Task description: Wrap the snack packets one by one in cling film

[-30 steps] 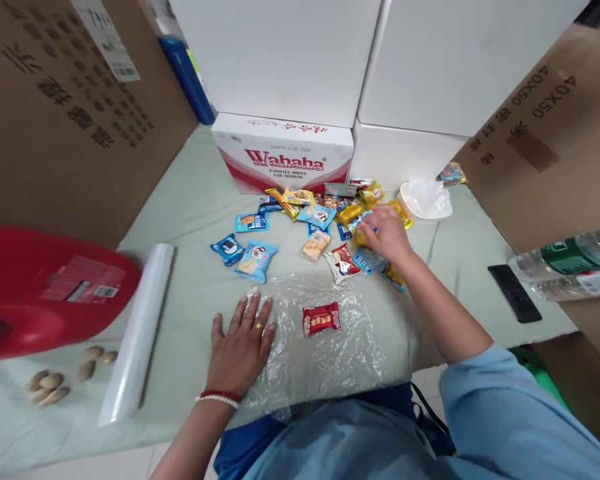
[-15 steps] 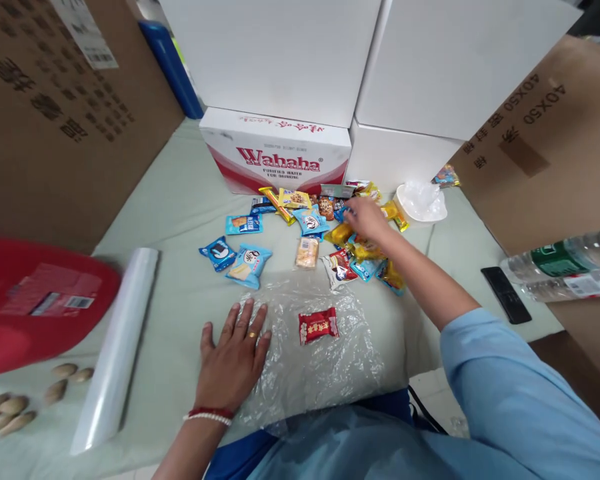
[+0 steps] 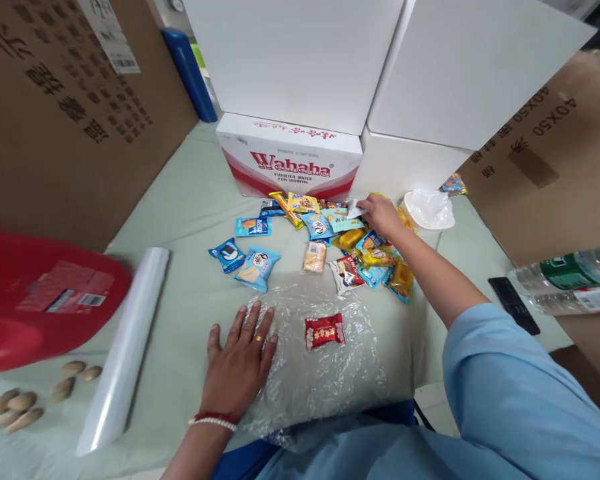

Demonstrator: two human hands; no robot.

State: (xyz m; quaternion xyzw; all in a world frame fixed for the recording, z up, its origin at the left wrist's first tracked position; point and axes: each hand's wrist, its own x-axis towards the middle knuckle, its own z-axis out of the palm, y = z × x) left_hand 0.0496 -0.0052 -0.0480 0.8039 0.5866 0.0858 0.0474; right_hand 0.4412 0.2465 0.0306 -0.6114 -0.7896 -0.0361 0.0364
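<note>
My left hand [image 3: 241,365] lies flat with fingers spread, on the left edge of a clear plastic sheet [image 3: 350,377]. On the sheet rests a red wrapped snack [image 3: 325,331]. My right hand [image 3: 381,217] reaches into the snack pile, its fingertips closed on a small silvery-white packet [image 3: 355,208]. A pale green packet [image 3: 343,221] lies just left of those fingers. Around them are a blue-and-white packet [image 3: 317,226], a yellow packet [image 3: 303,203] and several yellow-wrapped snacks [image 3: 377,256]. Closer to me sit a clear-wrapped cracker [image 3: 314,258] and a red-and-white packet [image 3: 347,274].
A Wahaha carton [image 3: 290,163] stands behind the pile, with a white bowl [image 3: 430,209] to the right. On the left are a plastic roll [image 3: 125,347], a red container [image 3: 45,300] and several nut-like pieces [image 3: 23,401]. A phone [image 3: 514,305] and bottles [image 3: 563,272] lie right.
My right fingers have closed on the silvery-white packet, and the pale green packet now shows lower, atop the pile. My left hand stays flat. The view has shifted slightly.
</note>
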